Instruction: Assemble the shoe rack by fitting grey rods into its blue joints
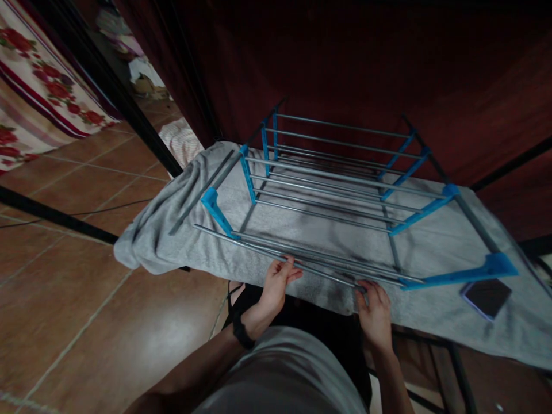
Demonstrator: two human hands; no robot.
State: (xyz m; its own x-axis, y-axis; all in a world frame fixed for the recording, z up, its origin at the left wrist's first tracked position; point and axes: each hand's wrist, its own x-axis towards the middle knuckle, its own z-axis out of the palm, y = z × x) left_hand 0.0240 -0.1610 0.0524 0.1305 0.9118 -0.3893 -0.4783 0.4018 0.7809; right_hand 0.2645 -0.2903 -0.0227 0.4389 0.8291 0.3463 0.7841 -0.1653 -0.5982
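A thin grey metal rod (241,244) spans between my two hands, along the near side of a rack. My left hand (278,280) pinches it near its middle, and my right hand (374,310) has its fingers closed around the right end. Just behind the rod stands the rack (323,172), made of metal bars joined by blue plastic brackets (457,271). Several bars cross it from side to side. Another loose grey tube (202,193) lies slanted on the cloth to the left of the rack.
A grey blanket (159,230) covers the surface beneath the rack. A dark phone-like slab (487,298) lies at the right, by the blue bracket. Black metal posts (142,138) rise at the left, with tiled floor (86,287) below. Dark red curtain (345,63) hangs behind.
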